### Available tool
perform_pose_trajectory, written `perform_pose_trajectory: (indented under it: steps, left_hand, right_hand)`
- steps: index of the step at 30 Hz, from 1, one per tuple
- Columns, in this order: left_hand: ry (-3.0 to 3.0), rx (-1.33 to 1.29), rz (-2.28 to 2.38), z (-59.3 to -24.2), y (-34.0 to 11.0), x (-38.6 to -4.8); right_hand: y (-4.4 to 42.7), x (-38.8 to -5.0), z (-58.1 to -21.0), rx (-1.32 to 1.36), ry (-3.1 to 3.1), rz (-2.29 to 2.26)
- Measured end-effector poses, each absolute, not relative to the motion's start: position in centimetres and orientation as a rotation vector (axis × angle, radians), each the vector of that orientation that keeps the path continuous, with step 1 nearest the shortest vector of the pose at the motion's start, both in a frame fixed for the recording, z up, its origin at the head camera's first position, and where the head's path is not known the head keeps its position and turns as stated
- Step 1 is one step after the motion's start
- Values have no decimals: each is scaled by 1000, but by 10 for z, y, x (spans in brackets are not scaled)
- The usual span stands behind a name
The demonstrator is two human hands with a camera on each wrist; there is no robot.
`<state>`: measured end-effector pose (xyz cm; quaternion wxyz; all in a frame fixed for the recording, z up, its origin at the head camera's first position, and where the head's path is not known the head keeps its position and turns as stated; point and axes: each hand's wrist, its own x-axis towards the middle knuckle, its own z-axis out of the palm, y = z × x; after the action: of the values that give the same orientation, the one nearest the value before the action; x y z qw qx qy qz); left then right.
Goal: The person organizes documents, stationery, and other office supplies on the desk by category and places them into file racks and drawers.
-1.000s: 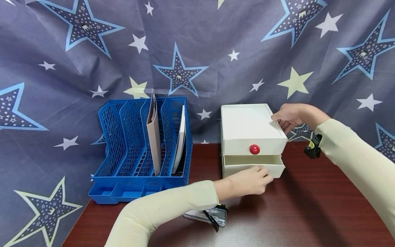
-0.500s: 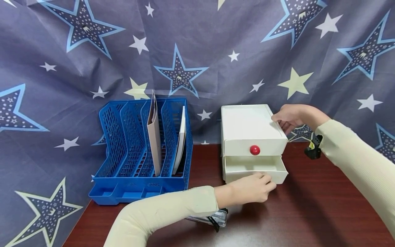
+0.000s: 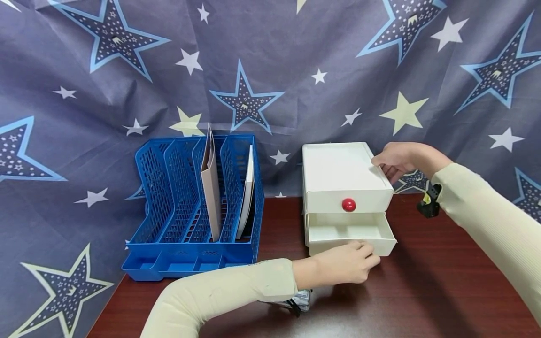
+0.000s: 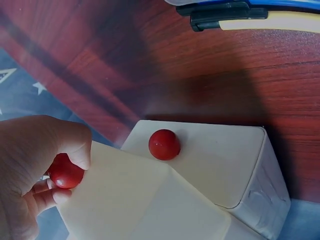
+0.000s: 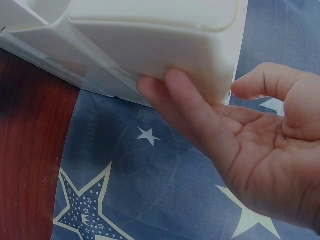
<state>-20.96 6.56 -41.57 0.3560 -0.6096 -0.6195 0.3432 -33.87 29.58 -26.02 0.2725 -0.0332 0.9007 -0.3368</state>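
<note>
A small white drawer cabinet (image 3: 340, 164) has two drawers, and its lower drawer (image 3: 383, 246) is pulled out, showing a bare interior. My left hand (image 3: 343, 265) pinches the lower drawer's red knob (image 4: 66, 172) between thumb and fingers, as the left wrist view shows. A second red knob (image 3: 348, 204) sits on the closed upper drawer. At the cabinet's right side is my right hand (image 3: 397, 159). In the right wrist view its straight fingers (image 5: 187, 95) press the side wall, with the thumb by the edge.
Left of the cabinet stands a blue desk file rack (image 3: 190, 245), holding a beige folder (image 3: 212, 197) and a white book (image 3: 246, 202). A clear case (image 3: 303, 298) with a black pen-like item lies partly under my left sleeve. A star-patterned cloth hangs behind the brown table (image 3: 444, 263).
The lower drawer has slid further out toward me, drawn by my left hand. My right hand stays at the cabinet's side. The left sleeve now covers more of the clear case.
</note>
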Motion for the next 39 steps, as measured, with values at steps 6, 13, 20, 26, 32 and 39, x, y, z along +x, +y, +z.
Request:
perform_pose_trajectory:
  steps: [6,13,20,26,32,39]
  left_hand:
    - [-1583,-1578,897,-416,65,-207]
    - [-1585,-1581,900,-418,64,-206]
    - [-1579,-1591,909,-416,64,-201]
    - [-1575,-1593,926,-415,64,-198]
    - [-1573,-1589,897,-416,64,-196]
    - [-1564,-1586,859,-417,64,-194]
  right_hand:
    - [296,-339,-260,-82,2429,-917]
    - [296,-341,-262,-81,2437,-904]
    - [296,-341,-262,-79,2440,-906]
    - [296,-339,-262,-77,2434,-915]
    - [295,-338,-261,-78,2443,-903]
    - [294,-338,-261,-75,2451,-895]
